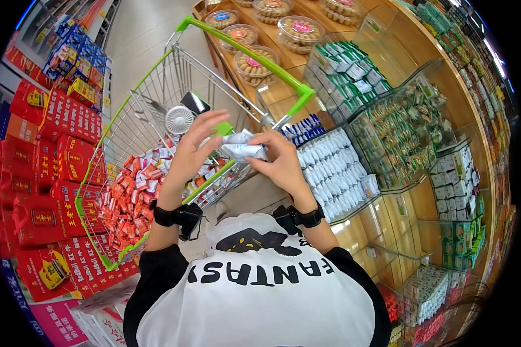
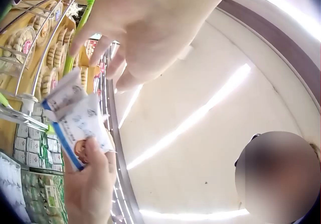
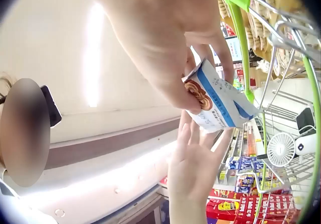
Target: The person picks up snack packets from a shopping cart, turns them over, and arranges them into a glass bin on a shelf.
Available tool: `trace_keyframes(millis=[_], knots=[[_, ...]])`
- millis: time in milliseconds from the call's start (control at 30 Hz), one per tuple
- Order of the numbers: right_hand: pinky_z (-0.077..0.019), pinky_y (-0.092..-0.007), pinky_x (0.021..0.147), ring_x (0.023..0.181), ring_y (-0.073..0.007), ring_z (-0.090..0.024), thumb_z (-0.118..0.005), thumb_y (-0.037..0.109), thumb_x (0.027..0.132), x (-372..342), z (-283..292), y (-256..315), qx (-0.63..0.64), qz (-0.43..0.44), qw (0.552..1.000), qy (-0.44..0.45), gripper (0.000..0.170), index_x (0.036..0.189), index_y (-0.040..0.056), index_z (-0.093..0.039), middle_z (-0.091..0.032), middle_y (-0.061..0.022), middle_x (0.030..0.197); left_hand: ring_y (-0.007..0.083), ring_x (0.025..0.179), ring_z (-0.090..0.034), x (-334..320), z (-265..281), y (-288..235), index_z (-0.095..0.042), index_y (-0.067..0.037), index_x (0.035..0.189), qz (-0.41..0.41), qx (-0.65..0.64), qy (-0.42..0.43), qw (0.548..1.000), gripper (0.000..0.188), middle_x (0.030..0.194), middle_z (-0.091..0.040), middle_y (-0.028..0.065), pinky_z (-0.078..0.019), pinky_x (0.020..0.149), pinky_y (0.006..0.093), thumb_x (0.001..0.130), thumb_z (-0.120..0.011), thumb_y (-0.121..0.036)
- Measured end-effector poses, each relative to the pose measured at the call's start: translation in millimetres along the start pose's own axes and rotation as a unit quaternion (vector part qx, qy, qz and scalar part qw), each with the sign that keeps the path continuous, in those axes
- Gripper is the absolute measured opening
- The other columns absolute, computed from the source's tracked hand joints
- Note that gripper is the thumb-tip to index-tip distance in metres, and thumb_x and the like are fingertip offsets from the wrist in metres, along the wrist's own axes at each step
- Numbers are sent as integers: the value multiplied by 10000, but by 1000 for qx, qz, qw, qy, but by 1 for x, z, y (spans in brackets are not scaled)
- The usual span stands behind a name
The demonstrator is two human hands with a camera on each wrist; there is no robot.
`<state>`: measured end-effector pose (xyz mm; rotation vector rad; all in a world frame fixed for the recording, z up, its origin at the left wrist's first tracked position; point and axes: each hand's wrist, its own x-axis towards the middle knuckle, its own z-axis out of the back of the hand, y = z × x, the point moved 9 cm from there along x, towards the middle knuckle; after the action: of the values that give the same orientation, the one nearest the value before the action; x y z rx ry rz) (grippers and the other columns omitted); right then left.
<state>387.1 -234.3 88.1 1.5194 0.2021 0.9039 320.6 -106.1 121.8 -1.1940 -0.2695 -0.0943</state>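
Between thumb and fingers my right hand (image 1: 285,165) pinches a pair of small white-and-blue snack packets (image 1: 241,151). In the right wrist view, a picture of round brown cookies shows on the front packet (image 3: 218,101). The packets overlap like a fan in the left wrist view. My left hand (image 1: 190,153) is beside them with its fingers spread and loosely extended. A gap shows between the left fingers (image 2: 116,58) and the packets in the left wrist view. Both hands are above the near side of a shopping cart.
The green-edged cart (image 1: 134,92) contains many red wrapped packets (image 1: 134,196) and a white handheld fan (image 1: 180,120). Right of it, a wooden shelf carries clear bins, one with white packets (image 1: 333,168), and round cookie tubs (image 1: 257,65). Stacked red boxes (image 1: 69,162) stand left.
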Motion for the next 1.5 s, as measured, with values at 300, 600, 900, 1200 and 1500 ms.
trace_keyframes(millis=[300,600,900,1200,1500], knots=[[-444,-232,700,840,-117,-549,-695,26,692,-43,96,-14,71,-91,986,-120,268,923,28,-560,-542,-27,894,207,1102,-450,24,-125,31,-266,-71,1338,131,-297,57,944,535,1259,-403,137,-416,874,318,867,-518,-100],[-428,-263,671,860,-170,-497,-732,96,645,-86,169,-6,-76,-122,964,-223,376,985,79,-571,-443,-42,955,113,974,-502,59,-202,18,-430,-63,1201,76,-206,123,968,385,1080,-501,53,-423,800,244,841,-564,-86],[-462,-326,689,833,-225,-552,-727,128,675,-134,215,-9,-167,-137,935,-283,455,1082,72,-532,-428,-103,1164,113,910,-491,78,-277,34,-445,-79,1170,40,-154,222,962,342,1118,-480,46,-422,717,224,855,-554,-155],[-447,-343,704,791,-286,-548,-698,274,707,-158,240,-30,-285,-231,901,-231,483,1084,30,-520,-495,-119,967,75,887,-435,91,-342,63,-470,-75,1149,81,-146,358,919,294,1018,-474,15,-371,736,211,861,-522,-109],[-431,-356,810,953,-318,-532,-722,240,627,-187,261,-96,-346,-321,866,-165,528,1059,-4,-544,-536,-176,1030,74,738,-379,90,-396,94,-406,-97,1275,53,-132,402,905,483,908,-458,-4,-349,669,201,826,-581,-141]])
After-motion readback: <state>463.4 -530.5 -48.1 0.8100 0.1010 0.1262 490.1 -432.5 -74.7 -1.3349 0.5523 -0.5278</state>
